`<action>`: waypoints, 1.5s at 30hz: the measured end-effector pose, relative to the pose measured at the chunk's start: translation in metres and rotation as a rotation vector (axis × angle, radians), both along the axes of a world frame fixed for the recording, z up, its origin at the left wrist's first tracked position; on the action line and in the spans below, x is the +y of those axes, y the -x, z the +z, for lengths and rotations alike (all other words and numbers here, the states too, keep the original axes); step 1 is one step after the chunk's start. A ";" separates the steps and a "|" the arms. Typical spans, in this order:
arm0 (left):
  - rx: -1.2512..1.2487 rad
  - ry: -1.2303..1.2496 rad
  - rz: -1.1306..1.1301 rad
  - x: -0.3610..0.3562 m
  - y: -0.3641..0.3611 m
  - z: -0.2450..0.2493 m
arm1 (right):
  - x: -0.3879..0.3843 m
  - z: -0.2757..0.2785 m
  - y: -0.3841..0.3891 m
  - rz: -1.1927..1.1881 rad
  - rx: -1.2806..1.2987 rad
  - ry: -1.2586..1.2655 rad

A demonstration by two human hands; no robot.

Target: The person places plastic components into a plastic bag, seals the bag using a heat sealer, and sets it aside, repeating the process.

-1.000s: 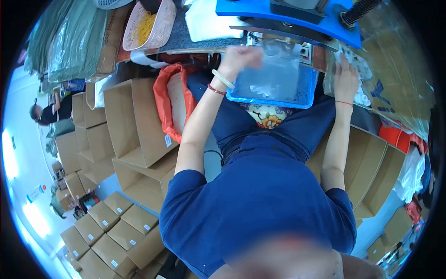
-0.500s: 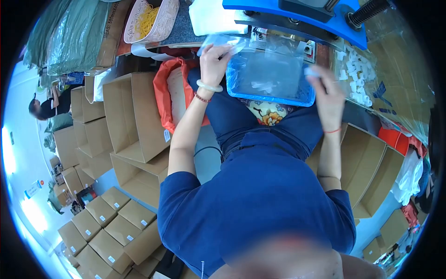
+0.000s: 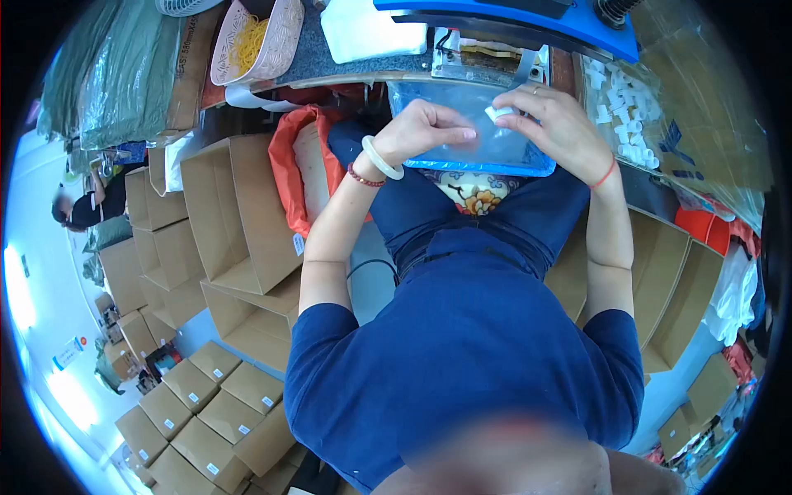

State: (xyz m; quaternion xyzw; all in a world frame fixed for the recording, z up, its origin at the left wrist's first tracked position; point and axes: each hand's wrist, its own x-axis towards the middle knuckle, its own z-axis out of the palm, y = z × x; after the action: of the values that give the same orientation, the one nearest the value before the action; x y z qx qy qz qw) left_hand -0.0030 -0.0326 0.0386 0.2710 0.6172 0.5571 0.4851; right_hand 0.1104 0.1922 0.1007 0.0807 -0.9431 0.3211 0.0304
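My right hand [image 3: 549, 124] pinches a small white plastic piece [image 3: 497, 113] between thumb and fingers, above a blue tray [image 3: 540, 171]. To the left of it, my left hand [image 3: 425, 130] has its thumb and fingers drawn together over the same tray; whatever is between them is too clear or small to make out. Clear plastic material lies in the tray, which rests at my lap beneath the bench edge. Similar white plastic pieces [image 3: 627, 115] are heaped to the right of my right hand.
A blue machine [image 3: 528, 25] with a metal fixture [image 3: 487, 62] stands ahead. On the bench are white sheets [image 3: 371, 33] and a pink basket [image 3: 285, 37] of yellow bands. Open cartons [image 3: 239, 210] and an orange bag [image 3: 289, 165] flank my left; another person [image 3: 87, 202] is far left.
My left hand has moved right and down from the bench edge to above the tray; the clear bag it held is no longer distinct. My right hand has moved left with the white piece.
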 end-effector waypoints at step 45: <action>-0.063 0.027 0.015 -0.003 -0.002 0.004 | -0.002 -0.002 0.001 0.007 -0.043 0.108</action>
State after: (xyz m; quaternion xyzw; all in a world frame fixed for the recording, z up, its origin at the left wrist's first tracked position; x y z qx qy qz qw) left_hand -0.0012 -0.0356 0.0422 0.2420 0.6110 0.5608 0.5036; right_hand 0.1099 0.1904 0.0988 0.0755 -0.9246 0.3733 0.0131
